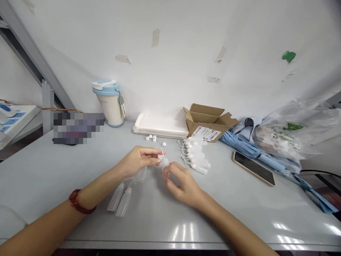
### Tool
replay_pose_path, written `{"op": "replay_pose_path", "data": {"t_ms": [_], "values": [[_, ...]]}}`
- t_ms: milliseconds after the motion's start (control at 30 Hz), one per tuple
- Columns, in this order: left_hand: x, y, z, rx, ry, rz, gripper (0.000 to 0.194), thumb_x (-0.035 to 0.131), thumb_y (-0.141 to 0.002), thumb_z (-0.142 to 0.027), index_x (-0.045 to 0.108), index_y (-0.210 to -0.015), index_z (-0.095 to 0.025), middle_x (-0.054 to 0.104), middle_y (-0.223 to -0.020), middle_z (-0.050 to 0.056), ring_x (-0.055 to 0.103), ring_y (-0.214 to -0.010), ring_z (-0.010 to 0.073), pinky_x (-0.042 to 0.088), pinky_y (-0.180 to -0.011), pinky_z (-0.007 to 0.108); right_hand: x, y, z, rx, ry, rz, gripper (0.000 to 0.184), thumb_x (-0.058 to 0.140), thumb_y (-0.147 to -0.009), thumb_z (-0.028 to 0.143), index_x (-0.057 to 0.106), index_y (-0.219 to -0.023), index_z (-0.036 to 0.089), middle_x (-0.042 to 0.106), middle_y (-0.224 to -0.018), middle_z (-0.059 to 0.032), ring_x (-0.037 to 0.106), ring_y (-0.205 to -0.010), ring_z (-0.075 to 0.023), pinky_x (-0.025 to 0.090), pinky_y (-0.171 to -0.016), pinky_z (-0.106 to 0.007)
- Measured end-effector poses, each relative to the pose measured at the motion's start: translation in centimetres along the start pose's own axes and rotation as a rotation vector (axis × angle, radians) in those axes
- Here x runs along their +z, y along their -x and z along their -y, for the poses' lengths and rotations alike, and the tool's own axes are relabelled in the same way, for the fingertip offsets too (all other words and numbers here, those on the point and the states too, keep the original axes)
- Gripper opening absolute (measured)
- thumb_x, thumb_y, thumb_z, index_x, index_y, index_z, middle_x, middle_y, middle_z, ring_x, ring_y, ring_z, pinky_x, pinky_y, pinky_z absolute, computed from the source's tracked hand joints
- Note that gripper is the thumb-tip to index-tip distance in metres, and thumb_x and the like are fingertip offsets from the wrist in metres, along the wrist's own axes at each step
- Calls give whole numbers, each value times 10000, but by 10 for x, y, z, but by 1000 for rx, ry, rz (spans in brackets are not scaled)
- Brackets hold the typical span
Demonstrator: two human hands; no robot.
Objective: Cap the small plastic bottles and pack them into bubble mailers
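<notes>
Over the middle of the table, my right hand (183, 183) pinches a small translucent squeeze bottle (165, 164) upright between thumb and fingers. At the bottle's top, my left hand (141, 159) is closed on a small white cap (160, 156); whether the cap touches the bottle's mouth I cannot tell. Near my left wrist lie more translucent bottles (124, 203), one partly hidden under the hand. Beyond my right hand lies a row of several bottles (195, 153) with thin looped tethers. Several loose white caps (151, 138) sit past my left hand.
At the back are a stack of white trays (160, 125), an open cardboard box (207, 122) and a cream tumbler with blue lid (109, 105). To the right lie a phone (253, 168), a folded blue umbrella (239, 144) and plastic bags (290, 131). A pixelated item (78, 128) is at left.
</notes>
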State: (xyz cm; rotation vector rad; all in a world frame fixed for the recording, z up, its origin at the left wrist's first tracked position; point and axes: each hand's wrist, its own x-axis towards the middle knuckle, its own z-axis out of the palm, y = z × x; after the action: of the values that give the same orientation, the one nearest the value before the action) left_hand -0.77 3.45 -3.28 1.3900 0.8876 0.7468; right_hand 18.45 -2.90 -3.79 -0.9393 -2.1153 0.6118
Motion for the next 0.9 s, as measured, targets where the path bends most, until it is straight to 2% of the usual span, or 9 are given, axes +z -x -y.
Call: {"op": "replay_pose_path", "data": {"t_ms": [100, 300, 433, 633, 700, 767, 833, 900], "values": [[1, 3, -4, 17, 6, 62, 239, 668, -769, -286, 716, -984, -194, 699, -1038, 48, 651, -841, 167, 501, -874, 351, -1, 0, 3, 73, -97, 10, 153, 416, -724, 80, 474, -784, 209, 546, -750, -6, 512, -707, -139, 419, -652, -256], [3, 7, -13, 18, -81, 90, 257, 635, -797, -314, 691, -1007, -178, 697, -857, 32, 632, -829, 176, 500, -827, 332, -8, -1, 2, 216, -272, 9, 112, 340, -749, 123, 404, -727, 212, 466, -686, 15, 440, -652, -126, 365, -623, -255], [3, 9, -18, 34, -145, 158, 225, 604, -813, -335, 690, -937, -167, 667, -787, 22, 619, -760, 169, 495, -781, 318, -12, -1, 0, 303, -381, -9, 105, 305, -769, 140, 361, -731, 220, 416, -666, 21, 403, -638, -133, 341, -606, -263], [6, 9, -14, -6, -144, 187, 263, 624, -799, -364, 693, -967, -174, 666, -715, 17, 623, -707, 170, 490, -718, 301, -7, -4, 2, 333, -498, 2, 105, 292, -784, 134, 342, -783, 227, 412, -685, 26, 416, -646, -130, 372, -620, -270], [7, 8, -11, -34, -144, 199, 270, 642, -783, -368, 698, -957, -170, 663, -680, 16, 621, -684, 171, 488, -684, 291, -7, -5, 0, 347, -459, 32, 123, 285, -796, 127, 354, -810, 228, 428, -686, 28, 444, -640, -129, 404, -615, -270], [9, 8, -9, -44, -160, 185, 260, 648, -773, -371, 701, -921, -164, 662, -666, 18, 619, -674, 173, 481, -655, 280, -10, -3, -2, 344, -267, 21, 132, 310, -841, 148, 415, -861, 224, 490, -708, 20, 498, -660, -138, 444, -612, -278], [9, 8, -10, -48, -186, 158, 255, 648, -768, -380, 703, -886, -160, 659, -652, 19, 618, -665, 174, 475, -635, 273, -17, 5, 0, 311, 17, -60, 130, 386, -895, 220, 510, -933, 219, 574, -799, -13, 560, -733, -161, 480, -621, -294], [8, 8, -14, -54, -191, 120, 251, 645, -768, -381, 704, -870, -159, 663, -659, 21, 622, -666, 174, 481, -654, 279, -23, 23, 7, 310, 106, -126, 155, 474, -909, 290, 571, -1004, 215, 614, -970, -66, 588, -865, -187, 507, -699, -326]]}}
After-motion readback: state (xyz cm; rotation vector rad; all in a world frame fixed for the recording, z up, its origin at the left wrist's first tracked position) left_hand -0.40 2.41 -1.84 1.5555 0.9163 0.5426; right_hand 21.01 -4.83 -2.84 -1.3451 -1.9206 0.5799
